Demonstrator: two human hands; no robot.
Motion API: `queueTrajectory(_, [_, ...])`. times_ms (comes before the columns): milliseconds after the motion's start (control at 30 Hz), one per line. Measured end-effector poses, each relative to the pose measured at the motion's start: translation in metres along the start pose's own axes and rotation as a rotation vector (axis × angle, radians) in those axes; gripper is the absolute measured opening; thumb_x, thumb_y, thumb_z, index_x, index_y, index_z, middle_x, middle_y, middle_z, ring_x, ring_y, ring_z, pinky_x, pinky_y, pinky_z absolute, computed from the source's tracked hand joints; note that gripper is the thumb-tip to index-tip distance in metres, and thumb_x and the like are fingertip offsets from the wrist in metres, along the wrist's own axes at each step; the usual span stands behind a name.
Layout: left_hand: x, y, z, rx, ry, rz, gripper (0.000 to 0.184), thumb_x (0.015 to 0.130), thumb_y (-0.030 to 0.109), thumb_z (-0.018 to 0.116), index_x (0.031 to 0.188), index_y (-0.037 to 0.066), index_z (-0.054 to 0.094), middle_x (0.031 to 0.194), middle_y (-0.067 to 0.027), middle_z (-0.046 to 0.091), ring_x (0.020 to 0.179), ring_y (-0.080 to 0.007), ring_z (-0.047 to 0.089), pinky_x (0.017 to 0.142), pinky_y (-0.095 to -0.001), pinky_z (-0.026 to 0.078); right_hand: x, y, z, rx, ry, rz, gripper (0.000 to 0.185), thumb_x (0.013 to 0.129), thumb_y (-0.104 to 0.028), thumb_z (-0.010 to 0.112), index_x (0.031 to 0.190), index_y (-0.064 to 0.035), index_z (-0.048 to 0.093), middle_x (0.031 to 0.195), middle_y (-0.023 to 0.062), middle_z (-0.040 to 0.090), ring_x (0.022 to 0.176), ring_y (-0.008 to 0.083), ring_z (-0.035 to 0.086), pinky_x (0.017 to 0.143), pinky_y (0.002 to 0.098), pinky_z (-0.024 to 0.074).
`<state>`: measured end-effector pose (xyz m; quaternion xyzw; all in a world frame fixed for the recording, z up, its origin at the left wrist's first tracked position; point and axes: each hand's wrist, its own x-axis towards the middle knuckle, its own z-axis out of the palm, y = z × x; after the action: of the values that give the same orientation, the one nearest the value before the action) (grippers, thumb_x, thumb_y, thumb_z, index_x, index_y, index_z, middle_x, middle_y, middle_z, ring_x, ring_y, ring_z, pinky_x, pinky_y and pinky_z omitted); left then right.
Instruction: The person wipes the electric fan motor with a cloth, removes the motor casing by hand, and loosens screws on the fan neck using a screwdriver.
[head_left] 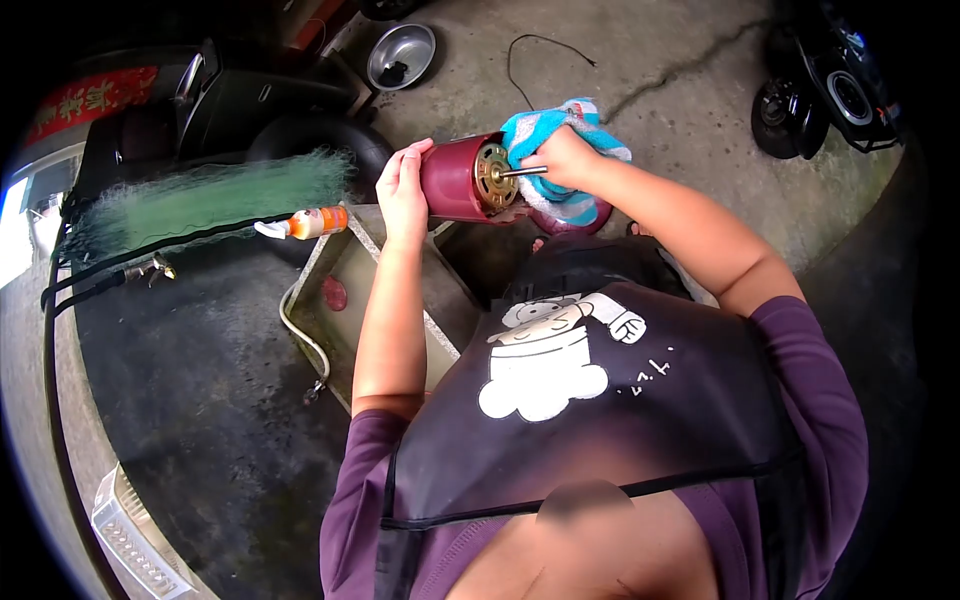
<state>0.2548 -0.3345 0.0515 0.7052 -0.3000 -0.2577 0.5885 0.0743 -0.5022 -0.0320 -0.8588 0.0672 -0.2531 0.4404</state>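
Note:
My left hand [404, 192] grips the back of a maroon fan motor housing [451, 184], holding it on its side. The open end faces right, showing a brass-coloured motor plate [493, 178] and a metal shaft [522, 172] that sticks out. A blue and white cloth [532, 130] is bunched in my right hand [562, 158], against the right side of the housing. My right fingers are partly hidden in the folds. Under the cloth, part of a round maroon piece [580, 222] shows; its kind is hidden.
A concrete basin [342, 262] with a red disc [334, 293] lies below my left arm. Left are an orange-and-white bottle [318, 222], green netting [215, 205], a hose [305, 340] and a tap [150, 268]. A metal bowl [401, 57] and parked scooters stand beyond.

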Motion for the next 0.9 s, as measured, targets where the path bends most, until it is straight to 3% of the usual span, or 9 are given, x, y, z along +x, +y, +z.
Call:
queueTrajectory(67, [0.001,0.001,0.002,-0.012,-0.007,-0.008,0.028,0.104,0.019,0.054,0.109,-0.003,0.071,0.100,-0.0066,0.071,0.091,-0.0115,0.063,0.086,-0.0247,0.049,0.002,0.003,0.001,0.307,-0.041,0.034,0.011,0.075,-0.009,0.069,0.083,-0.0043,0.064,0.082,0.0159,0.063,0.076,0.0315,0.060,0.073,0.0403,0.0483])
queueTrajectory(133, [-0.002,-0.001,0.001,-0.029,0.075,-0.067,0.029,0.104,0.020,0.055,0.106,-0.003,0.072,0.099,-0.0070,0.071,0.088,-0.0114,0.063,0.084,-0.0247,0.049,-0.004,0.000,0.004,0.036,-0.278,0.384,0.012,0.074,-0.008,0.068,0.084,-0.0025,0.064,0.081,0.0162,0.063,0.073,0.0274,0.060,0.072,0.0391,0.0482])
queueTrajectory(467, [0.003,-0.008,-0.008,-0.098,0.137,-0.155,0.034,0.102,0.024,0.056,0.107,-0.006,0.071,0.107,-0.0123,0.072,0.095,-0.0167,0.066,0.089,-0.0301,0.052,-0.067,-0.070,-0.059,1.255,0.119,0.391,0.045,0.096,-0.016,0.067,0.136,-0.0005,0.054,0.126,0.0113,0.066,0.110,0.0167,0.066,0.090,0.0320,0.0539])
queueTrajectory(533, [0.001,-0.009,-0.004,-0.100,0.157,-0.116,0.031,0.103,0.022,0.058,0.106,-0.004,0.073,0.099,-0.0093,0.072,0.086,-0.0121,0.064,0.083,-0.0255,0.051,-0.062,-0.097,-0.058,1.018,0.224,0.219,0.046,0.097,-0.018,0.063,0.138,-0.0002,0.052,0.127,0.0115,0.065,0.107,0.0179,0.066,0.090,0.0332,0.0536])
queueTrajectory(633, [-0.002,-0.002,0.006,-0.084,0.164,-0.107,0.031,0.103,0.022,0.057,0.105,-0.004,0.073,0.099,-0.0087,0.072,0.086,-0.0120,0.064,0.083,-0.0259,0.050,-0.025,-0.144,-0.076,0.762,-0.081,0.614,0.046,0.099,-0.024,0.055,0.139,0.0006,0.052,0.128,0.0133,0.064,0.108,0.0225,0.064,0.094,0.0348,0.0506])
queueTrajectory(667, [-0.003,0.001,0.011,-0.081,0.166,-0.109,0.031,0.103,0.022,0.057,0.105,-0.004,0.073,0.098,-0.0085,0.072,0.087,-0.0120,0.064,0.083,-0.0260,0.050,-0.024,-0.144,-0.062,0.947,0.006,0.571,0.044,0.099,-0.025,0.052,0.136,-0.0001,0.055,0.123,0.0153,0.066,0.104,0.0255,0.065,0.093,0.0359,0.0506])
queueTrajectory(767, [-0.012,0.001,0.013,-0.025,0.132,-0.045,0.031,0.103,0.022,0.056,0.105,-0.004,0.072,0.098,-0.0075,0.071,0.087,-0.0115,0.063,0.084,-0.0256,0.050,0.000,-0.124,-0.038,0.058,-0.120,0.238,0.032,0.094,-0.021,0.054,0.113,0.0030,0.064,0.114,0.0192,0.067,0.108,0.0342,0.063,0.094,0.0404,0.0486])
queueTrajectory(800, [-0.012,-0.002,0.012,0.013,0.117,0.002,0.031,0.103,0.022,0.056,0.104,-0.004,0.072,0.098,-0.0071,0.071,0.087,-0.0114,0.063,0.084,-0.0254,0.050,0.007,-0.124,-0.032,0.308,-0.096,0.431,0.033,0.092,-0.022,0.056,0.110,0.0031,0.065,0.114,0.0211,0.067,0.111,0.0353,0.061,0.094,0.0405,0.0479])
queueTrajectory(900, [-0.010,-0.004,0.000,-0.007,0.111,-0.019,0.030,0.104,0.021,0.055,0.103,-0.004,0.072,0.097,-0.0064,0.071,0.086,-0.0110,0.062,0.082,-0.0247,0.049,0.009,-0.136,-0.016,-0.270,-0.002,0.106,0.024,0.084,-0.023,0.061,0.093,-0.0018,0.066,0.093,0.0199,0.068,0.086,0.0355,0.067,0.074,0.0440,0.0534])
